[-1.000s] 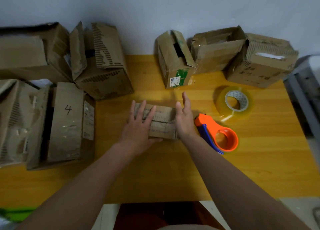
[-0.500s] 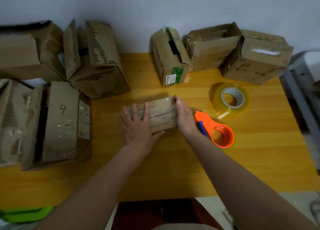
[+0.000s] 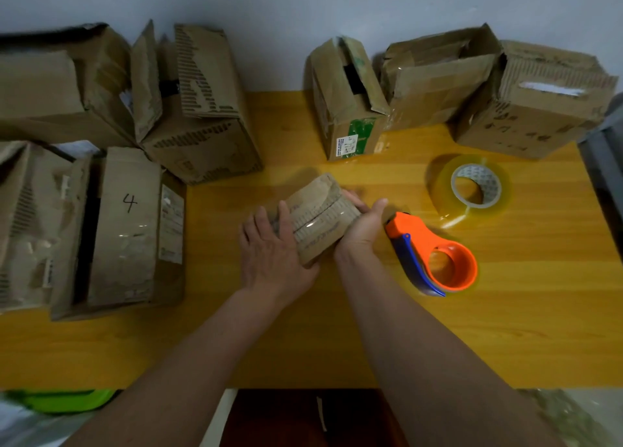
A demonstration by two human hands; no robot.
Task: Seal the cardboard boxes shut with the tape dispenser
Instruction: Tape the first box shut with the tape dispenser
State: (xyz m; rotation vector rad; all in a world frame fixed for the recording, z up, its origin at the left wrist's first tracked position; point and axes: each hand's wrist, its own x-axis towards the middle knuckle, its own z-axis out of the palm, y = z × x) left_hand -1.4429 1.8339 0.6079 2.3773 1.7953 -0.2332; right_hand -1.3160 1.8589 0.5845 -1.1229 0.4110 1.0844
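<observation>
1. I see the small cardboard box (image 3: 315, 217) held between both hands above the desk (image 3: 505, 328), tilted, with its far end raised.
2. Left hand (image 3: 273, 251): fingers lie fairly straight over the box's near-left top face, pressing it; I would not call it a curled grip.
3. Right hand (image 3: 362, 225): fingers wrapped round the box's right end, thumb up along the side. It grips the box.
4. The tape dispenser (image 3: 435, 254), orange with a blue handle, lies on the desk just beside the right hand, on its outer side, untouched. Its hub looks empty.
5. A clear tape roll (image 3: 475, 190) rests beyond the dispenser, further out from the right hand.
6. Other cardboard boxes stand beyond and outward of the left hand, some with flaps open; one marked "4" (image 3: 129, 224).
7. Risk, in my judgement: a glossy strip shows on the box top, but I cannot tell whether the seam is fully covered. Setting it aside now could leave it unsealed.
8. Risk: the left hand only presses, so the tilted box could slip or turn if the right hand lets go.
9. Risk: if the dispenser holds no tape, reaching for it gains nothing until the roll is fitted.
</observation>
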